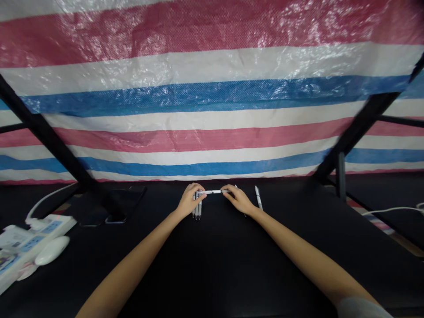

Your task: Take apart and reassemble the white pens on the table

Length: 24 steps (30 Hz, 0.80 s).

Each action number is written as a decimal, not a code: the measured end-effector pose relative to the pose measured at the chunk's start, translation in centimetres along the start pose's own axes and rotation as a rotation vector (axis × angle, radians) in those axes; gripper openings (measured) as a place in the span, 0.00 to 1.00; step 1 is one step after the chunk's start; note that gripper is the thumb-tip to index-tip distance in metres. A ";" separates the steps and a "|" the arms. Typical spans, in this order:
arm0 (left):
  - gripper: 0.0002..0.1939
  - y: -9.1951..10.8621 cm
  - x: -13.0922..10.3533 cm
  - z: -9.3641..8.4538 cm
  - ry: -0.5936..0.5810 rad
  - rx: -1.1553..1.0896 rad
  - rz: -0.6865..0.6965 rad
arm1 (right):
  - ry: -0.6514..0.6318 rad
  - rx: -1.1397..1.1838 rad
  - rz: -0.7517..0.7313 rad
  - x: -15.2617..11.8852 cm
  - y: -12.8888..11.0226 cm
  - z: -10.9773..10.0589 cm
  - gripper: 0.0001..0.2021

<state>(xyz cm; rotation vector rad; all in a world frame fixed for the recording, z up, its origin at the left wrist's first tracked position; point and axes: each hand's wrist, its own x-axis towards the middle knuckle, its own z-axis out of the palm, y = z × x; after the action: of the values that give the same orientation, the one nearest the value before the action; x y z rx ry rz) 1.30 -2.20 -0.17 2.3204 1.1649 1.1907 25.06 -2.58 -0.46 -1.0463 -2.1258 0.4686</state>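
Note:
A white pen (213, 191) with a dark tip section lies crosswise between my two hands. My left hand (190, 199) pinches its left end, and my right hand (239, 198) has its fingers closed on the right end. Beneath and beside my left fingers, several white and grey pens (198, 213) lie side by side on the black table, partly covered by the hand. Another white pen (259, 197) rests to the right of my right hand. One more pen is mostly hidden under that hand, only its ends showing.
On the left, a white power strip (59, 223) with plugs lies near a white computer mouse (53, 250). Black frame legs (62, 150) stand at both sides of the black tabletop (212, 265). A striped plastic sheet (212, 137) hangs behind it. A white cable (391, 210) runs at right.

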 end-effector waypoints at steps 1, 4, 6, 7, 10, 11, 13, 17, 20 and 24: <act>0.04 -0.1 0.0 0.0 -0.002 0.005 -0.003 | -0.004 0.002 -0.002 0.0 0.0 0.0 0.11; 0.05 -0.3 0.0 0.1 0.003 0.025 -0.018 | -0.010 0.009 -0.007 0.0 0.1 0.0 0.11; 0.07 -0.4 0.0 0.2 0.006 0.042 -0.022 | -0.011 0.012 -0.010 0.0 0.1 0.0 0.11; 0.08 -0.4 -0.1 0.2 0.007 0.049 -0.024 | -0.010 0.014 -0.012 0.0 0.1 0.1 0.11; 0.12 -0.5 -0.1 0.2 -0.005 0.068 -0.031 | -0.012 0.026 -0.022 0.0 0.2 0.1 0.10; 0.14 -0.5 -0.1 0.2 -0.011 0.074 -0.034 | -0.013 0.034 -0.026 0.0 0.3 0.1 0.09; 0.17 -0.4 -0.1 0.1 -0.018 0.085 -0.043 | -0.016 0.052 -0.032 0.0 0.3 0.1 0.09; 0.22 -0.1 0.0 0.0 -0.025 0.093 -0.064 | -0.024 0.059 -0.028 0.0 0.0 0.0 0.08; 0.26 0.1 0.0 -0.1 -0.050 0.096 -0.090 | -0.026 0.056 -0.027 0.0 -0.2 -0.1 0.08; 0.24 0.1 0.0 -0.2 -0.045 0.103 -0.095 | -0.024 0.063 -0.024 -0.1 -0.2 -0.1 0.08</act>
<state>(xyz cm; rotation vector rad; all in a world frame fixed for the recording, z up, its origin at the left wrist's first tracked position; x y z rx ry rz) 1.23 -2.29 -0.02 2.3232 1.3338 1.0639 25.03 -2.74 -0.33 -0.9830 -2.1285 0.5351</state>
